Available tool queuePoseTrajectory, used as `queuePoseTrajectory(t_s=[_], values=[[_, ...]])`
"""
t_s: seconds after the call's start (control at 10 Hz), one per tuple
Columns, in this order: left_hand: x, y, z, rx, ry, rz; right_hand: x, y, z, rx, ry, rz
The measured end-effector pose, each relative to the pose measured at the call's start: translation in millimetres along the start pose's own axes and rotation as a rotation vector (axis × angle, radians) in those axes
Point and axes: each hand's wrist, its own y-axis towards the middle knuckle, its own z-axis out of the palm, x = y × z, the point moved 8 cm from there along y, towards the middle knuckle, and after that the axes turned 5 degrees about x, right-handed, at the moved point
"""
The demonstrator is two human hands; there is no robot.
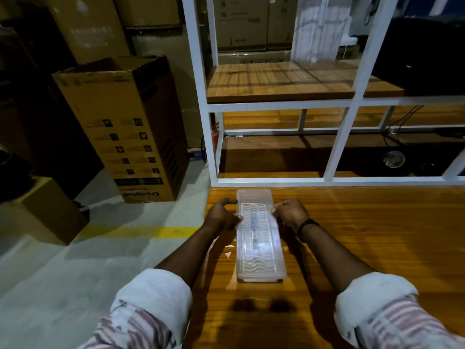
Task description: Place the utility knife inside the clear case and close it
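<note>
A long clear plastic case (259,260) lies lengthwise on the wooden table (377,248), its lid with a wavy pattern lying on top. Through the lid a dim, blurred dark shape shows along the middle, likely the utility knife (254,230). My left hand (222,215) grips the case's left edge near its far end, thumb and fingers curled on the rim. My right hand (289,214) presses on the right edge opposite it, with a black band on the wrist. Whether the lid is fully latched I cannot tell.
A white metal shelf frame (337,147) with wooden boards stands just beyond the table's far edge. To the left, off the table, a tall cardboard box (125,132) and a smaller box (50,210) rest on the grey floor with a yellow line.
</note>
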Motion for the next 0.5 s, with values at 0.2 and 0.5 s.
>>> queuePoseTrajectory(t_s=[0.2, 0.5], values=[[-2, 2, -3, -0.012, 0.045, 0.016, 5, -1, -2, 0.011, -0.048, -0.038], [-45, -8, -25, -0.18, 0.383, 0.128, 57, -31, -23, -0.101, -0.293, -0.235]])
